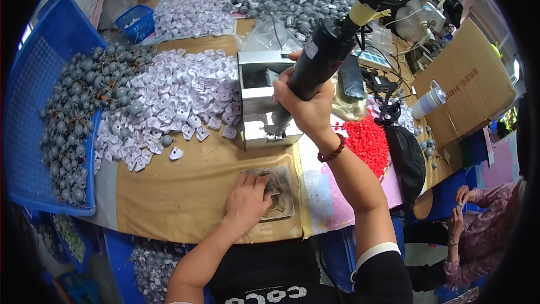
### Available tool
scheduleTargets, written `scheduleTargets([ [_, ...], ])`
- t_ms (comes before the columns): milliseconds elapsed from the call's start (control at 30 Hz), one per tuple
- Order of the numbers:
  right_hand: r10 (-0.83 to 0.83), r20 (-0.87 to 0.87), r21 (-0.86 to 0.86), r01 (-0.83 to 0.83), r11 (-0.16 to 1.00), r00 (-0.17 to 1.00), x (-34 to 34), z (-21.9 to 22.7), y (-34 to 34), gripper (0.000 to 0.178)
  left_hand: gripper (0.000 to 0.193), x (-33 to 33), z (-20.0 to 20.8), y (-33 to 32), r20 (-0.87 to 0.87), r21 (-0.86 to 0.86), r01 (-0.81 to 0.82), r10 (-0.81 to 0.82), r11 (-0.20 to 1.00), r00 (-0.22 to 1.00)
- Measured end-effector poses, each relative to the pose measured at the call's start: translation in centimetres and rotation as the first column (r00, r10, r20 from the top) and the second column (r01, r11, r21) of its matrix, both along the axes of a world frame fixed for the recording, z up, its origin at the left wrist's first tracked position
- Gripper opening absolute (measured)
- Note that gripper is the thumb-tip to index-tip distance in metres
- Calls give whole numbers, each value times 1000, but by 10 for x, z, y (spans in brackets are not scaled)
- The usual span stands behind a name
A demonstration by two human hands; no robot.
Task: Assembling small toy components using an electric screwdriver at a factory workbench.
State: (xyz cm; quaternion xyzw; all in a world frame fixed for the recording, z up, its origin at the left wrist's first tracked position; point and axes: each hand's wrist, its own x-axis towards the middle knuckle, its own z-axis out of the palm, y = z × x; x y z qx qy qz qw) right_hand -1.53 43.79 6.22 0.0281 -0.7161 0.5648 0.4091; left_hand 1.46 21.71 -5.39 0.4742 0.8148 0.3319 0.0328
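Observation:
My right hand [309, 110] is wrapped round a thick black electric screwdriver [316, 56], which slants down to the left. Its lower end is over an open metal box [257, 101], where screws seem to lie, too small to make out singly. My left hand [246, 200] rests at a square plate [287, 205] on the table near me. Its bent fingers are closed on a small grey round part [272, 184] on the plate, partly hidden by the fingertips.
White plastic pieces [185, 87] are heaped left of the box, beside a blue crate [62, 202] of grey round parts. Small red pieces [365, 143] lie right of my right forearm, near a black pouch [406, 160]. A bottle [430, 101] and cardboard [469, 81] stand farther right. Another person [478, 231] sits at right.

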Motion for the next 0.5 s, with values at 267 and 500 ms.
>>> scheduleTargets([
  [267, 30, 182, -193, 5, 981, 983, -10, -4, -7, 28, 38, 0, -4, 0, 2, 21, -8, 8, 1000, 1000],
  [500, 192, 278, -329, -95, 939, 941, 55, -13, -44, 54, 38, -2, -10, 0, -18, 59, 6, -5, 998, 1000],
])
